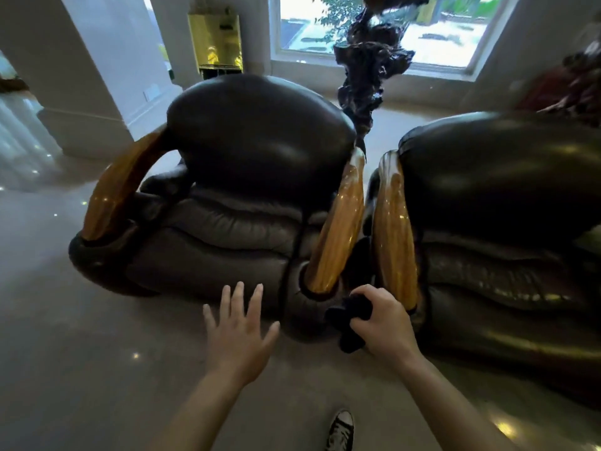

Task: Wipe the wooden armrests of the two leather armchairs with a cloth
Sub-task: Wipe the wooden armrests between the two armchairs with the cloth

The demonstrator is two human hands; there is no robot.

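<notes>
Two dark brown leather armchairs stand side by side, the left armchair [247, 177] and the right armchair [507, 203]. Each has glossy golden wooden armrests: the left chair's outer armrest [113, 190], its inner armrest [341, 226], and the right chair's inner armrest [395, 236]. My right hand [383, 320] grips a dark crumpled cloth [349, 320] just below the front ends of the two inner armrests. My left hand [237, 327] hovers with fingers spread in front of the left chair's seat, holding nothing.
A dark gnarled wood sculpture [367, 70] rises behind the gap between the chairs. A window [383, 27] lies beyond, a gold cabinet [216, 40] at back left. Polished floor [81, 353] spreads left and front. My sneaker [340, 431] shows at the bottom.
</notes>
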